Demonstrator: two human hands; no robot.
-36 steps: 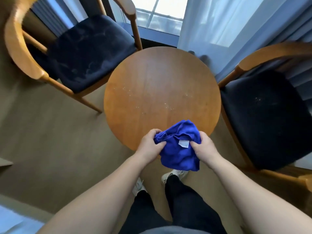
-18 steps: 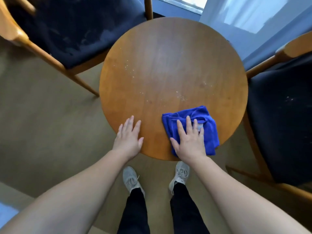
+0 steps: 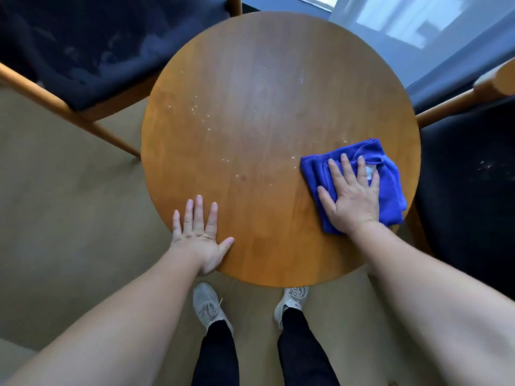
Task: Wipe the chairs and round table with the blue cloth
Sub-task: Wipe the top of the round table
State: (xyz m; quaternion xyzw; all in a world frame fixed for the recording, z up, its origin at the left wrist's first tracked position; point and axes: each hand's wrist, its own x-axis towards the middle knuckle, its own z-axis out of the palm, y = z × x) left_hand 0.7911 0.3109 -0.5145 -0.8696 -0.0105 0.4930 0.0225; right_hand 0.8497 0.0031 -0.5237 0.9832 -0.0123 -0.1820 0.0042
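Note:
A round wooden table (image 3: 264, 101) fills the middle of the view, with pale crumbs scattered over its top. The folded blue cloth (image 3: 390, 188) lies on the table near its right edge. My right hand (image 3: 351, 196) presses flat on the cloth with straight, spread fingers. My left hand (image 3: 199, 235) rests flat on the table's near left edge, holding nothing. A wooden chair with a dark blue seat (image 3: 83, 48) stands at the upper left. A second chair with a dark seat (image 3: 471, 174) stands at the right; its cushion carries pale specks.
The floor (image 3: 61, 204) is beige carpet. My feet in grey shoes (image 3: 207, 307) stand just under the table's near edge. A light curtain and window (image 3: 395, 26) are behind the table at the upper right.
Both hands first held the cloth at the table's near edge. The cloth was laid down and my right hand slid it rightward along the table. My left hand settled flat on the table.

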